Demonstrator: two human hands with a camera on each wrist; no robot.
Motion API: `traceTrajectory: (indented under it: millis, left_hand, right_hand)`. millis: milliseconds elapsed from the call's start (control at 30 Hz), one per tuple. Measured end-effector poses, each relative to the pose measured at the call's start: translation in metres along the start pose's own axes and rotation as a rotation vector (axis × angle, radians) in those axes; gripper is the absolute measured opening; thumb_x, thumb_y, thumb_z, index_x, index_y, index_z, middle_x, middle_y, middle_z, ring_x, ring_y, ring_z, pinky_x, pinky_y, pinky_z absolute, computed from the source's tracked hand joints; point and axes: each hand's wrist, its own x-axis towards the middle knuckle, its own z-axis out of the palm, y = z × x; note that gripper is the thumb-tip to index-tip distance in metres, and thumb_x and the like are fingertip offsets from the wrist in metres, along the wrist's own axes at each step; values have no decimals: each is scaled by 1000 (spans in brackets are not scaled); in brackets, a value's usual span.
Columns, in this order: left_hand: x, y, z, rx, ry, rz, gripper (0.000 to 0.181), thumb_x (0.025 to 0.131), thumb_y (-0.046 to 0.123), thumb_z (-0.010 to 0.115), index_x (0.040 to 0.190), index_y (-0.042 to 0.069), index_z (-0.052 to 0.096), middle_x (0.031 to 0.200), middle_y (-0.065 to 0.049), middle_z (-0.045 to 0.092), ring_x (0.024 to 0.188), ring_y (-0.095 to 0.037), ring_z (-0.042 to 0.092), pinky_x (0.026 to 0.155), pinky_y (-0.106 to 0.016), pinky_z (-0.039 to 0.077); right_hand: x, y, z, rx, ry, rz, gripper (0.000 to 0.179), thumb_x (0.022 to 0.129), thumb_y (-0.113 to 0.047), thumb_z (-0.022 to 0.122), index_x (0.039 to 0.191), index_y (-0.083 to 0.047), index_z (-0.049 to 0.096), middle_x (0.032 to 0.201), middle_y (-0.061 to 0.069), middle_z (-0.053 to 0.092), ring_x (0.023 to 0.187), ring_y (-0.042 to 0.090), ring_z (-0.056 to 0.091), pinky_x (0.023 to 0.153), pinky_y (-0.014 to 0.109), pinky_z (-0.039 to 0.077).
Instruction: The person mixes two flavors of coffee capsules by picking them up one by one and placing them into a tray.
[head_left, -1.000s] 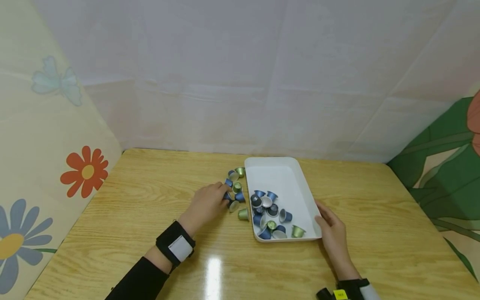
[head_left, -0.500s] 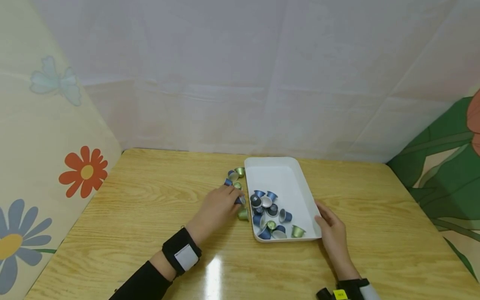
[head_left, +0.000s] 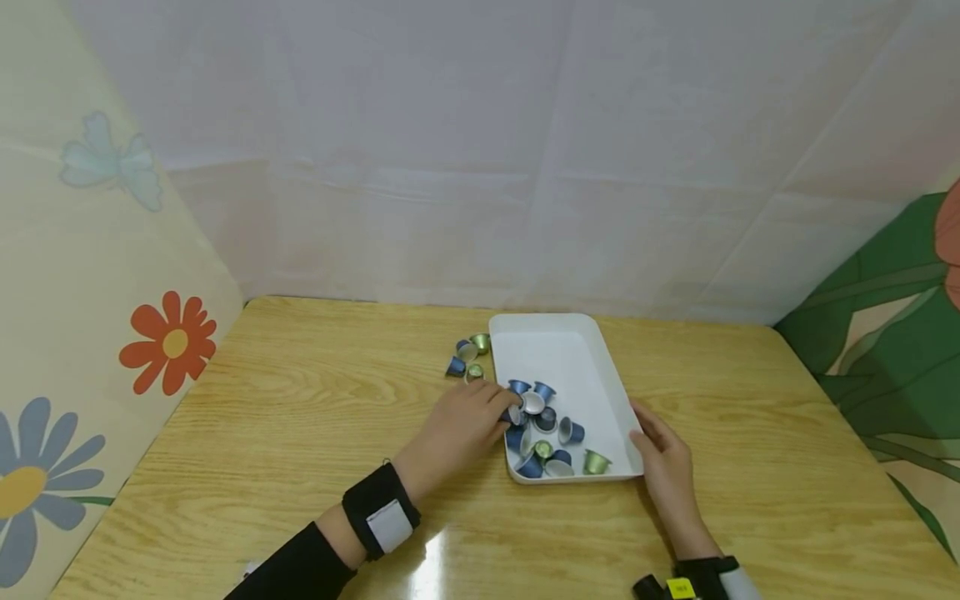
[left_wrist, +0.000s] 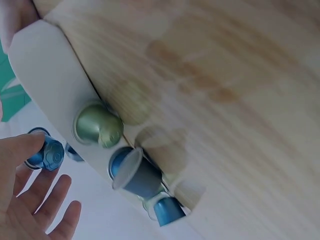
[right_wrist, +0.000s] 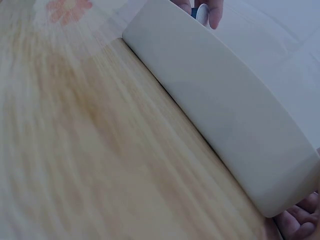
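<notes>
My left hand (head_left: 461,421) pinches a blue coffee capsule (left_wrist: 46,152) between thumb and forefinger, the other fingers spread in the left wrist view. It reaches over the left rim of a white tray (head_left: 551,350). Several blue, dark and green capsules lie in the tray's near half, among them a green capsule (head_left: 596,462) by the near wall. At the tray's near right side, my right hand (head_left: 666,467) grips the edge, thumb at the rim. Its fingers (right_wrist: 302,220) are curled by the bottom corner in the right wrist view.
Left of the tray, loose capsules stay on the wooden table (head_left: 300,400), including a blue capsule (head_left: 456,367) and a green capsule (head_left: 480,342). A white cloth (head_left: 420,167) hangs behind the table. Printed panels stand at both sides.
My left hand has gone from the loose capsules rightward to above the tray's left side, bringing a blue capsule along. The right hand and tray keep their place.
</notes>
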Motion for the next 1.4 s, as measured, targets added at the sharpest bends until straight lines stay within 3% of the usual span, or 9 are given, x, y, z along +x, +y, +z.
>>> traceTrajectory:
  millis: [167, 500, 1400]
  left_hand:
    - [3, 9, 4, 18, -33, 23, 32, 98, 29, 65, 127, 16, 64, 122, -1, 65, 113, -17, 60, 97, -32, 49]
    - [7, 19, 9, 16, -40, 49, 33, 97, 31, 65, 127, 18, 64, 122, 2, 65, 115, -16, 58, 98, -29, 48]
    - [10, 23, 7, -16, -54, 11, 35, 98, 29, 64, 130, 16, 61, 126, 0, 63, 119, -17, 57, 102, -30, 45]
  right_hand:
    - [0, -1, 0, 13, -6, 9, 43, 105, -10, 42, 148, -8, 45, 151, 12, 44, 140, 27, 38, 113, 48, 33]
    - [0, -1, 0, 19, -8, 19, 43, 105, -10, 42, 148, -8, 45, 152, 12, 43, 141, 27, 37, 114, 48, 32]
    - [0, 0, 1, 10, 1, 28, 44, 105, -11, 41, 149, -8, 45, 151, 12, 44, 140, 27, 39, 113, 48, 33]
